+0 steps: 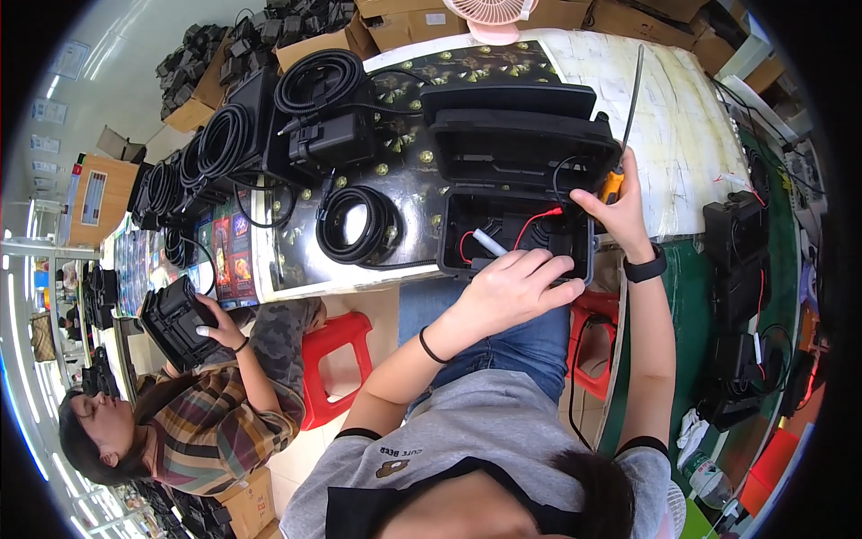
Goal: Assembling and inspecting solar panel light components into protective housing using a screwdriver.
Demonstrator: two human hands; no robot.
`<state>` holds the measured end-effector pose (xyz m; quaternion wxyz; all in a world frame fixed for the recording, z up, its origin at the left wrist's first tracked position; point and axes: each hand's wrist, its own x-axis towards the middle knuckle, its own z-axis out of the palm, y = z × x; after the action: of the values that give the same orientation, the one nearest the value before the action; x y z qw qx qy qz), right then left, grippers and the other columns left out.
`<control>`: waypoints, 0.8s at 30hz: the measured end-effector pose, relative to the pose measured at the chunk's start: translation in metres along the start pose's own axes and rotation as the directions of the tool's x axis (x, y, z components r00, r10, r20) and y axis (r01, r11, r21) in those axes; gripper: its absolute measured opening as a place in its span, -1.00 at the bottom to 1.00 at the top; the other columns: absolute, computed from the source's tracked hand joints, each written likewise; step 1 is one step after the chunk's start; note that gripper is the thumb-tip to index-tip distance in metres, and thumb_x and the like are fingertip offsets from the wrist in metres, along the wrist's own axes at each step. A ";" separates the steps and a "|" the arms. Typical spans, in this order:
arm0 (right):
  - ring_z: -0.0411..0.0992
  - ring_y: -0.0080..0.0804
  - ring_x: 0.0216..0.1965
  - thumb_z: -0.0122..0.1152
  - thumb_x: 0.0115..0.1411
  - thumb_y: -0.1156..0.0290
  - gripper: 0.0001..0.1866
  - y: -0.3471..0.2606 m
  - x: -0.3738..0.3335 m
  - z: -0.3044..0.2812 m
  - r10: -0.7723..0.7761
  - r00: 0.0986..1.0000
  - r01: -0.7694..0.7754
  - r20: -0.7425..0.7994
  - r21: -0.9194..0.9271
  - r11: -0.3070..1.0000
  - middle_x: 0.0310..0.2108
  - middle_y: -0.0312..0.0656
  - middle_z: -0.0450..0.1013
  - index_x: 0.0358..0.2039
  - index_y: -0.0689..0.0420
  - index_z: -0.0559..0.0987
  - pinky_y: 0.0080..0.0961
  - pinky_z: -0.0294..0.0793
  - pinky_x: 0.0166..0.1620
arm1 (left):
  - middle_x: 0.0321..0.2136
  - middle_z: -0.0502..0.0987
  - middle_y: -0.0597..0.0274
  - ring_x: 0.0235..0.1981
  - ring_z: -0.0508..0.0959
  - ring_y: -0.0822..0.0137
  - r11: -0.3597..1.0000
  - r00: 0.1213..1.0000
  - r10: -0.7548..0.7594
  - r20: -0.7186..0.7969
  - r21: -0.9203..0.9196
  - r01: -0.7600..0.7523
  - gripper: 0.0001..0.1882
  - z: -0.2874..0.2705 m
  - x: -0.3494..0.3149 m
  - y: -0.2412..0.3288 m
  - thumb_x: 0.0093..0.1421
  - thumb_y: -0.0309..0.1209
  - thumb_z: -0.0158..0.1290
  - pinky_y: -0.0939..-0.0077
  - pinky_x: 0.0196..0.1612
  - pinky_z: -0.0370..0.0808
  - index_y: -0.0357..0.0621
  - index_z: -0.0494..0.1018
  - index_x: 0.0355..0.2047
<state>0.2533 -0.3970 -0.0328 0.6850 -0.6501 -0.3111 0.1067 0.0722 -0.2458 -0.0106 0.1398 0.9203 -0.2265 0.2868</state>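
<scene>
An open black plastic box (446,235) lies before me at the table's front edge, its hinged lid (503,153) raised at the back. Inside are red wires (532,225) and a white tube-shaped part (488,242). My left hand (521,287) bends over the box's front rim with curled fingers; what they pinch, if anything, is hidden. At the box's right side, my right hand (621,208) is closed around a screwdriver (612,185) with a yellow-orange handle, its long shaft pointing up and away. My right thumb lies by the box's right edge.
Coiled black cable (359,225) lies left of the box, with another black box (330,142) and coil behind it. A co-worker (206,404) at left holds a black box (175,323). Wired black boxes (736,229) line the green surface at right. A pink fan (492,18) stands at back.
</scene>
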 end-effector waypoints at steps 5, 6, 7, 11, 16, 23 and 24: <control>0.30 -0.64 -0.05 0.58 -0.08 0.17 -0.18 -0.011 0.004 -0.008 -0.049 0.998 0.052 -0.031 0.092 0.994 -0.06 -0.33 0.31 0.10 0.15 0.30 -0.74 0.38 -0.16 | -0.18 0.54 0.49 -0.26 0.55 0.45 0.995 0.997 -0.013 -0.071 -0.097 0.006 -0.80 0.000 0.002 -0.014 0.03 -0.35 0.11 0.58 -0.28 0.49 0.17 0.49 -0.28; 0.30 -0.65 -0.07 0.56 -0.07 0.02 -0.16 -0.013 0.003 -0.012 0.013 0.996 0.001 -0.088 0.161 0.987 -0.06 -0.32 0.31 0.09 0.14 0.31 -0.76 0.39 -0.22 | -0.16 0.54 0.49 -0.26 0.55 0.45 0.997 0.995 -0.010 -0.098 -0.081 0.002 -0.80 0.001 0.003 -0.018 0.03 -0.35 0.13 0.60 -0.29 0.48 0.18 0.49 -0.29; 0.32 -0.67 -0.13 0.46 -0.08 -0.25 -0.08 -0.017 0.005 -0.014 -0.009 0.997 0.025 -0.077 0.205 0.978 -0.08 -0.28 0.33 0.09 0.11 0.32 -0.78 0.41 -0.34 | -0.16 0.54 0.50 -0.25 0.55 0.45 0.997 0.993 0.004 -0.121 -0.072 -0.013 -0.82 0.003 0.003 -0.020 0.04 -0.34 0.13 0.59 -0.28 0.47 0.18 0.49 -0.30; 0.36 -0.75 -0.35 0.37 -0.10 -0.39 0.01 -0.022 0.002 -0.017 0.020 0.996 -0.007 -0.091 0.146 0.989 -0.11 -0.24 0.37 0.16 0.08 0.30 -0.85 0.39 -0.47 | -0.18 0.54 0.52 -0.24 0.54 0.45 0.997 0.977 0.049 -0.206 -0.046 -0.060 -0.86 0.009 -0.001 -0.023 0.02 -0.31 0.17 0.56 -0.24 0.46 0.20 0.52 -0.36; 0.41 -0.77 -0.40 0.30 -0.10 -0.46 0.12 -0.049 0.002 -0.009 0.073 0.990 -0.051 -0.120 0.175 0.983 -0.12 -0.24 0.45 0.27 0.12 0.27 -0.88 0.36 -0.47 | -0.35 0.41 0.59 -0.29 0.39 0.49 0.997 0.923 0.013 -0.386 0.071 0.016 -0.77 0.030 -0.016 -0.015 -0.10 -0.25 0.26 0.51 -0.16 0.32 0.38 0.61 -0.37; 0.35 -0.31 0.16 0.47 -0.01 0.13 -0.25 -0.070 -0.002 -0.001 0.002 1.000 -0.003 -0.014 -0.017 1.000 0.12 -0.02 0.42 0.10 0.29 0.41 -0.39 0.24 0.26 | -0.36 0.37 0.62 -0.24 0.36 0.52 0.971 0.886 -0.103 -0.452 0.147 0.188 -0.65 0.051 -0.036 0.008 -0.05 -0.29 0.27 0.42 0.05 0.25 0.46 0.66 -0.21; 0.35 -0.31 0.16 0.47 -0.01 0.13 -0.25 -0.071 -0.002 -0.001 0.007 1.000 -0.007 -0.016 -0.020 1.000 0.12 -0.02 0.42 0.10 0.29 0.41 -0.39 0.24 0.26 | -0.33 0.39 0.61 -0.21 0.38 0.52 0.966 0.898 -0.109 -0.426 0.169 0.197 -0.64 0.049 -0.039 0.010 -0.03 -0.31 0.27 0.37 0.12 0.25 0.46 0.65 -0.18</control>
<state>0.2336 -0.4084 0.0348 0.6804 -0.6589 -0.3046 0.1008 0.0620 -0.2601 -0.0715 0.1098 0.8633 -0.0871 0.4848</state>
